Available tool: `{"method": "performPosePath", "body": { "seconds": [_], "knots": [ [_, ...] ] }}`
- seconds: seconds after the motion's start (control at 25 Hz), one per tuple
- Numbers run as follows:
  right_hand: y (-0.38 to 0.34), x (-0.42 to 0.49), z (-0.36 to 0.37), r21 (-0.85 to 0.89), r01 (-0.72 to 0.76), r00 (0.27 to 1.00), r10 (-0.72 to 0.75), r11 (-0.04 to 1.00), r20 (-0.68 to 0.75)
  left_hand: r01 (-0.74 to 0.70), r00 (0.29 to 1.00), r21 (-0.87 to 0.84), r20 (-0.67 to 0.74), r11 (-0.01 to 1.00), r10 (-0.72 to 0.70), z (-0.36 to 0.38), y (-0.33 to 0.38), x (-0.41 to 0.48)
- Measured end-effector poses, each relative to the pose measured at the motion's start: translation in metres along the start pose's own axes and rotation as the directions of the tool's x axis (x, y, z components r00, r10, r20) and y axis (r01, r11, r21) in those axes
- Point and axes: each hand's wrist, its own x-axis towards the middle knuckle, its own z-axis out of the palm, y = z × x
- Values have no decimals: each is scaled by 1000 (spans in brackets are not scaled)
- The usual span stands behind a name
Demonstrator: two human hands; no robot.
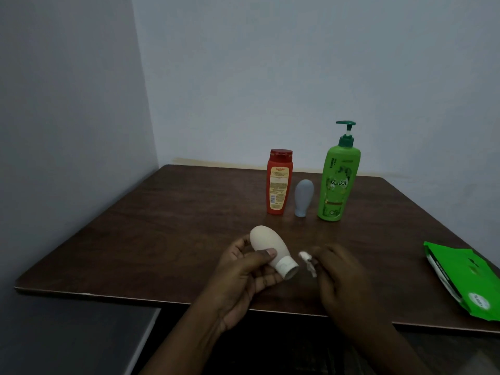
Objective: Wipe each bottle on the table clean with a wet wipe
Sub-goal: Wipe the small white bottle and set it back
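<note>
While hovering above the near edge of the dark table (pixel 167 228), gripping a cream bottle (pixel 266 246) in the left hand (pixel 238 277), thumb across the belly, fingers curled beneath, white cap tilted down to the right. Further back, standing upright side by side: red bottle (pixel 279 182), then small grey-blue bottle (pixel 303 197) on its cap. Up front again, pinching a crumpled wet wipe (pixel 307 262) just beside that white cap. Behind, tall green pump bottle (pixel 339 182). Pinching done by the right hand (pixel 345 280), fingers curled in. Far right, lying flat at the table edge: green wipes packet (pixel 465 282).
</note>
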Motion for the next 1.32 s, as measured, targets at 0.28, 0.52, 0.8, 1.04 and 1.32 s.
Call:
{"method": "performPosePath", "body": {
  "seconds": [0.28,0.52,0.8,1.04,1.32],
  "knots": [
    [-13,-2,9,120,9,999,-15,993,50,-36,999,-48,36,998,37,-1,2,-1],
    [-25,1,-9,248,19,988,20,969,-154,-6,996,-184,81,983,21,-4,4,-1],
    [-21,-10,10,118,169,981,-156,979,-113,-47,991,-98,120,994,58,-4,2,-7],
    [-14,-7,6,-141,376,926,-379,916,9,-46,999,-40,19,998,47,2,-1,-4],
    [-19,9,0,497,-423,905,321,758,281,-46,995,-119,79,992,55,-4,0,-12]
  ]
}}
